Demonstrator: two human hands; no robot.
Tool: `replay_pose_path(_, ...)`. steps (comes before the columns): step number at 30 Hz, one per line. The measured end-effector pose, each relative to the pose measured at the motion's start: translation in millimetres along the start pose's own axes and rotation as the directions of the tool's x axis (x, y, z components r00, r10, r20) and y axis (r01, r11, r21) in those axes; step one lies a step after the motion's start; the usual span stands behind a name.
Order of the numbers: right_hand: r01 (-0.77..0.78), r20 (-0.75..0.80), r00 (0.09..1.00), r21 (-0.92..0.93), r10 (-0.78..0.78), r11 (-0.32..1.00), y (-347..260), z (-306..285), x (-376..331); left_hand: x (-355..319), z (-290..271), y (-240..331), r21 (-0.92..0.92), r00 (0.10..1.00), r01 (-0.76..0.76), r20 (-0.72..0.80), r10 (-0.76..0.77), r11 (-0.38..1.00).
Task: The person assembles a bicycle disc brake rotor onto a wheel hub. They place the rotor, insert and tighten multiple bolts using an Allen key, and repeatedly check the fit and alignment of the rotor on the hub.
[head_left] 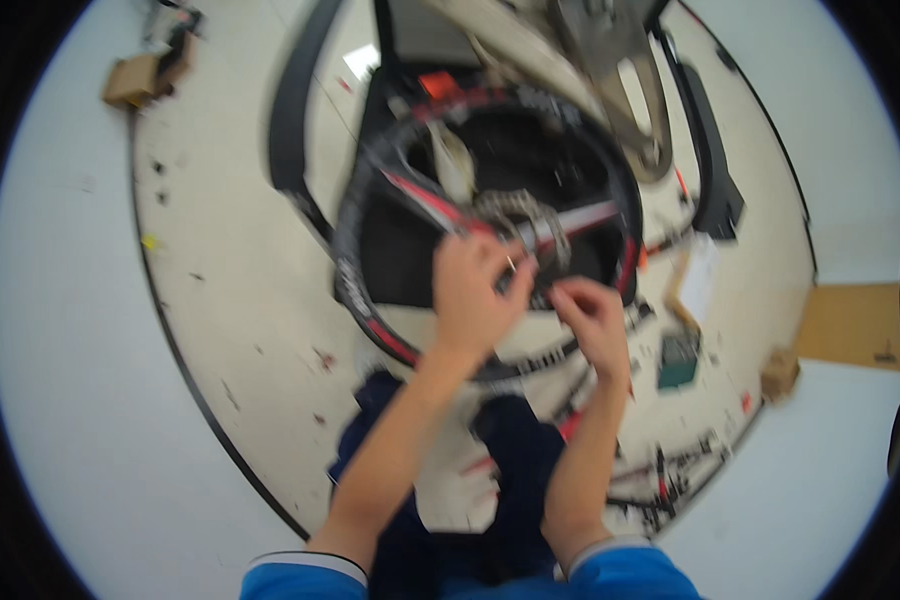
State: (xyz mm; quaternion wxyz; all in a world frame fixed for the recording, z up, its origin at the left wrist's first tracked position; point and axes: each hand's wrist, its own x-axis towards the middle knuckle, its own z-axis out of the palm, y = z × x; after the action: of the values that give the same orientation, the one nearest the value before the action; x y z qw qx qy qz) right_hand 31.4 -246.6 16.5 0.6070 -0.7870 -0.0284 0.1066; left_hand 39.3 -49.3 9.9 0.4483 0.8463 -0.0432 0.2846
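A bicycle wheel (348,262) with a black rim, red and white markings and broad spokes lies flat on a black chair seat (400,270). Over its hub area curves a greyish toothed or linked loop (515,205), too blurred to name. My left hand (470,295) is at the near side of the hub, fingers curled together, with a small shiny bit at the fingertips. Just right of it, my right hand (595,320) is closed in a pinch above the wheel's near right part. What either hand holds is too small to make out.
Black armrests (290,125) flank the seat. A large grey-beige object (610,80) rises over the wheel's far right side. Scattered bits, a dark green box (678,362), a cardboard box (778,375) and a pile of black and red parts (665,480) lie on the floor.
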Motion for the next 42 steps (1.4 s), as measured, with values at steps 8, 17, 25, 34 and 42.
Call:
replay_pose_path(8,-0.069,-0.079,0.994,0.018,0.070,0.997,33,-2,-5,-19,12,2,-0.055,0.989,0.110,0.105,-0.104,0.992)
replay_pose_path(17,0.000,-0.146,0.989,-0.024,-0.004,1.000,13,5,-5,-16,4,6,-0.045,0.997,0.019,0.081,-0.015,0.999)
replay_pose_path(25,-0.045,-0.025,0.999,0.069,0.047,0.997,8,4,-6,-17,3,8,-0.031,0.996,0.026,0.086,-0.023,0.999)
replay_pose_path(34,-0.080,0.017,0.997,0.106,0.078,0.991,22,4,-2,-17,8,6,-0.032,0.994,0.039,0.106,-0.035,0.999)
replay_pose_path(42,-0.169,0.105,0.983,0.194,0.151,0.966,5,6,-5,-17,7,5,-0.045,0.994,0.049,0.104,-0.045,0.998)
